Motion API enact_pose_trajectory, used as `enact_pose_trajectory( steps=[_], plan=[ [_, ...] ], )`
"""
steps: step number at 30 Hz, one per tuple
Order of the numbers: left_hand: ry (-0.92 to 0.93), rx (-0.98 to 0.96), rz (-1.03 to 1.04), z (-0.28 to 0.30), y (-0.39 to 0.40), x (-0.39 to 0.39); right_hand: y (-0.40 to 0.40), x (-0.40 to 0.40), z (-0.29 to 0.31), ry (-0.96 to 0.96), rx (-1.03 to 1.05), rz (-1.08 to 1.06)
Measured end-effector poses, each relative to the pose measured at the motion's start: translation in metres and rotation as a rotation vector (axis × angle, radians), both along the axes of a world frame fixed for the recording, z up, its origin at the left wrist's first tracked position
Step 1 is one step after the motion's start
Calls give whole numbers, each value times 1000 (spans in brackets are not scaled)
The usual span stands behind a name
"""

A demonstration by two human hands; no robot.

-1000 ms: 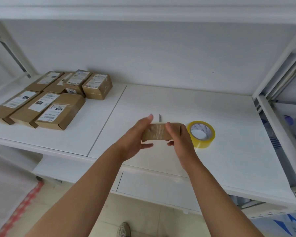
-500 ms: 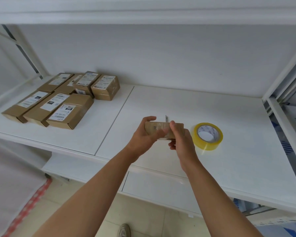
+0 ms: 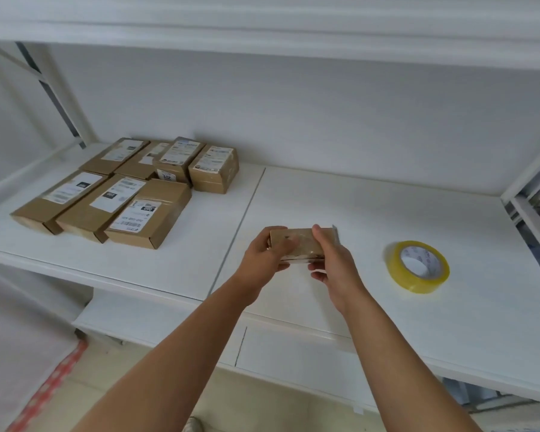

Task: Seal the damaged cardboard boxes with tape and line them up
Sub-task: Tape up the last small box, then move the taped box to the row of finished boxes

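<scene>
A small brown cardboard box (image 3: 296,243) with shiny tape across its top is held just above the white shelf (image 3: 371,219). My left hand (image 3: 264,260) grips its left end, thumb on top. Its right side is gripped by my right hand (image 3: 334,263), thumb over the top edge and fingers underneath. A yellow roll of clear tape (image 3: 417,265) lies flat on the shelf to the right of my hands. Several sealed brown boxes with white labels (image 3: 131,188) sit lined up in two rows at the shelf's left.
A small grey blade tip (image 3: 335,228) pokes out behind the held box. A seam (image 3: 243,222) splits the shelf into two boards. White uprights (image 3: 530,169) stand at the right, and a lower shelf (image 3: 293,350) juts out below the front edge.
Both hands carried the small box to the left, away from the tape roll. The camera view swung left and down, bringing the rows of boxes closer to centre.
</scene>
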State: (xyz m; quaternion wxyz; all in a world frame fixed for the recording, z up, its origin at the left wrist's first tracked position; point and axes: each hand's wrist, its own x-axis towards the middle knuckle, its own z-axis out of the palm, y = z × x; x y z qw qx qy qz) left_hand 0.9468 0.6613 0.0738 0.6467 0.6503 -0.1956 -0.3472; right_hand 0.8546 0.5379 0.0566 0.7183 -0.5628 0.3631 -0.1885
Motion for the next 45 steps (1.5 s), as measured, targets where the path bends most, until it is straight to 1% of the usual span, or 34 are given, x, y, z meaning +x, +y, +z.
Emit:
enact_pose_trajectory(
  steps=[2, 3, 6, 8, 11, 13, 15, 16, 18, 20, 23, 25, 26, 27, 30, 31, 33, 34, 35, 38, 39, 43, 45],
  plan=[
    [74, -30, 57, -1, 16, 26, 20, 30, -1, -37, 11, -8],
    [103, -33, 51, -1, 26, 41, 31, 46, -2, -51, 22, -22],
    [83, 2, -68, -4, 62, 89, 63, 98, -3, -73, 47, -108],
    [88, -4, -89, -6, 86, 121, 84, 130, -3, -66, 34, -118],
    [211, -18, -15, -5, 109, 165, 115, 175, -3, -89, 28, -44],
    [304, -5, -11, -5, 119, 188, 129, 198, 0, -113, 63, -29],
    [357, 18, -26, -7, 127, 204, 136, 214, 1, -115, 69, -45],
    [348, 28, -37, -9, 129, 211, 137, 220, 1, -108, 43, -54],
    [269, 35, -40, -15, 130, 221, 135, 232, 0, -81, -46, -72],
    [203, 34, 10, -20, 127, 228, 131, 242, -2, -56, -97, -53],
    [188, 54, 44, -23, 123, 239, 119, 250, -8, -80, -25, 11],
    [195, 76, 27, -22, 120, 244, 110, 253, -9, -93, 27, 4],
    [165, 107, 26, -21, 119, 247, 105, 255, -10, -93, 37, -34],
    [65, 172, 37, -22, 117, 249, 100, 256, -12, -89, 45, -101],
    [-506, 404, 123, -32, 115, 260, 88, 261, -17, -82, 118, -328],
    [-656, 439, 142, -35, 116, 264, 87, 262, -18, -98, 174, -368],
    [-835, 510, 115, -41, 119, 272, 90, 268, -22, -151, 313, -367],
    [-889, 557, 84, -45, 120, 275, 93, 272, -25, -149, 349, -349],
    [-927, 596, 58, -48, 120, 277, 97, 276, -29, -111, 337, -338],
    [-997, 659, 8, -56, 124, 283, 109, 287, -43, 93, 161, -389],
    [-1015, 667, 0, -58, 125, 284, 113, 290, -46, 124, 122, -407],
    [-1041, 683, -29, -62, 127, 286, 121, 301, -53, 85, 99, -407],
    [-1050, 686, -30, -62, 128, 287, 121, 306, -56, 102, 65, -432]
  ],
)
